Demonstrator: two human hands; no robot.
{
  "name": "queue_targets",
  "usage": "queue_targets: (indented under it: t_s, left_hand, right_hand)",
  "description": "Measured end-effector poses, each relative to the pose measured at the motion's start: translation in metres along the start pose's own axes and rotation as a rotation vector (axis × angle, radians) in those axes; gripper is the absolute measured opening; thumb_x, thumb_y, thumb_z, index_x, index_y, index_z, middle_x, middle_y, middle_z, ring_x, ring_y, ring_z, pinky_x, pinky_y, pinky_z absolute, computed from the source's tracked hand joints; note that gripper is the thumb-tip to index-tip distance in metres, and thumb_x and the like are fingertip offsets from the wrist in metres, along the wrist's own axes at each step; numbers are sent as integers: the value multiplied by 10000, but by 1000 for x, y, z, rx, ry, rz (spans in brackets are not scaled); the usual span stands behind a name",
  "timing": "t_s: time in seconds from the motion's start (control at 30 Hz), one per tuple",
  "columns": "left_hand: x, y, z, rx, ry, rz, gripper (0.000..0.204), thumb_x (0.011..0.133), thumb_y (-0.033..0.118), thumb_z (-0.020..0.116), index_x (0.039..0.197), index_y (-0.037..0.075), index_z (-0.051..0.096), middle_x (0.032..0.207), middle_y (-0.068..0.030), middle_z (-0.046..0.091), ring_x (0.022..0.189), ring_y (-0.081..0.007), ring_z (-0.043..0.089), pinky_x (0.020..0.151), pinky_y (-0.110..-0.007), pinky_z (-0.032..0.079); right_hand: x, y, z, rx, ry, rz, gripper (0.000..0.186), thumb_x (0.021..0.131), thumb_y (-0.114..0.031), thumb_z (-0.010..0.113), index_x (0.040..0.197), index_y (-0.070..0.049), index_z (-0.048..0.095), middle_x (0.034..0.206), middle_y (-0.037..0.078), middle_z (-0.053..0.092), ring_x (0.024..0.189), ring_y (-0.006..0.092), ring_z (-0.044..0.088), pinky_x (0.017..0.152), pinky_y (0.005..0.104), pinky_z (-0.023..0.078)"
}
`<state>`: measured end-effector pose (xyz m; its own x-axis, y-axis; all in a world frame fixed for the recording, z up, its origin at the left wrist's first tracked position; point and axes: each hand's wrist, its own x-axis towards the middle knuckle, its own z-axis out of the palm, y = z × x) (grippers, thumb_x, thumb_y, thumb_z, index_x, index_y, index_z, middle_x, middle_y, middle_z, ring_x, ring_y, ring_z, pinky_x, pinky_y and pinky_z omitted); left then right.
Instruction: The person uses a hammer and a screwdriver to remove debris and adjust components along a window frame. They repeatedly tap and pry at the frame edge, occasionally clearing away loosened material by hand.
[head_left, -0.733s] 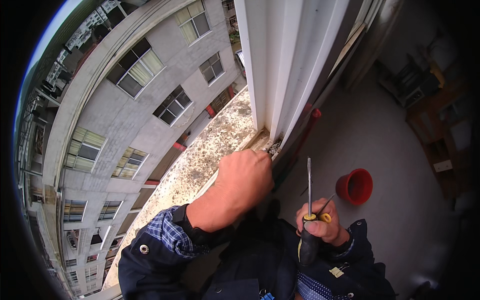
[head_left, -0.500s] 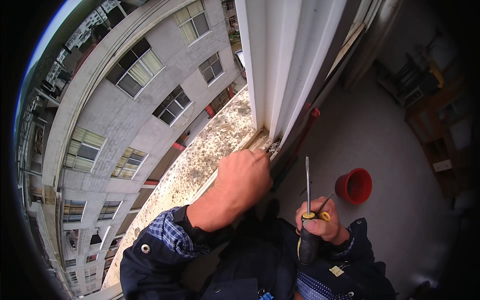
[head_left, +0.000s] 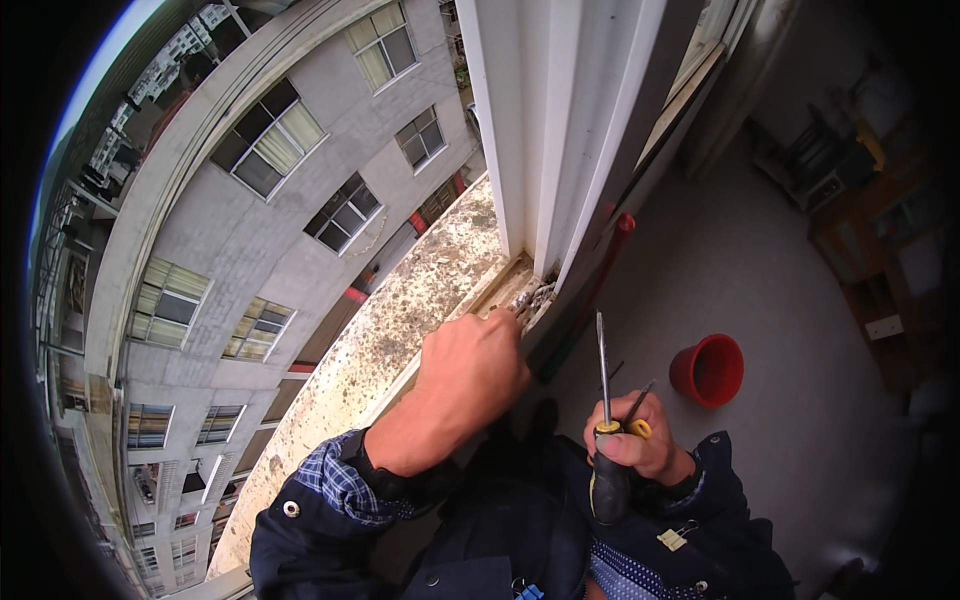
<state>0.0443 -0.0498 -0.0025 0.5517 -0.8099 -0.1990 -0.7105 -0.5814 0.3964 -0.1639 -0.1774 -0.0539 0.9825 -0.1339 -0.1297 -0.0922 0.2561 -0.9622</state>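
My left hand is closed, knuckles up, low over the window track of a white window frame. Its fingertips are hidden beneath the hand, so what they hold cannot be made out. Just beyond the fingers lies a clump of grey, crumbly debris in the track. To the right, my right hand is closed around a screwdriver with a black and yellow handle, its metal shaft pointing up. The same hand also grips a thin, dark pointed tool with a yellow loop, perhaps scissors.
A white window sash rises ahead. Outside runs a stained concrete ledge, with a grey building across the drop. Indoors, a red bucket stands on the floor, a red pole leans below the window, and wooden furniture stands far right.
My left hand has drawn back slightly toward me along the track, uncovering more of the grey debris. My right hand has shifted a little left with the screwdriver and the pointed tool.
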Motion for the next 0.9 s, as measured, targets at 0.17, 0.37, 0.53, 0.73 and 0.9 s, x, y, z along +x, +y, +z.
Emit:
queue_targets:
  t_s: [0.17, 0.37, 0.53, 0.73, 0.9]
  left_hand:
    - [-4, -1, 2, -4, 18, -12, 141, 798, 99, 606, 860, -24, 637, 702, -284, 656, 684, -479, 679, 636, -553, 549]
    - [-10, -2, 0, -3, 26, -17, 122, 814, 98, 583, 863, 2, 641, 697, -277, 656, 681, -482, 677, 635, -557, 548]
    - [-16, -2, -5, -11, 82, -21, 140, 875, 132, 576, 822, 15, 630, 674, -279, 634, 663, -489, 653, 625, -563, 531]
    - [-20, -19, -13, -24, 190, -16, 243, 950, 186, 567, 775, 28, 624, 669, -266, 616, 662, -493, 622, 626, -570, 501]
    - [-5, -61, -30, 162, 288, -126, 156, 865, 127, 567, 786, 34, 665, 719, -276, 651, 696, -482, 654, 648, -560, 526]
  right_hand:
    - [2, -2, 1, -34, -14, 4, 237, 874, -242, 682, 816, -12, 675, 664, 11, 590, 621, 93, 552, 588, 264, 424]
    - [4, -2, 3, -69, -23, -10, 255, 877, -258, 688, 816, -11, 673, 651, 14, 577, 608, 97, 546, 572, 269, 417]
    - [4, 0, 5, -62, -25, -22, 254, 882, -257, 689, 819, -11, 673, 650, 11, 578, 608, 95, 544, 570, 269, 417]
    - [5, 2, 7, -53, -33, -9, 254, 887, -257, 692, 827, -10, 674, 650, 7, 577, 610, 89, 542, 570, 268, 417]
    - [6, 4, 8, -38, -33, -4, 253, 890, -255, 688, 825, -10, 673, 648, 9, 574, 609, 92, 542, 573, 269, 415]
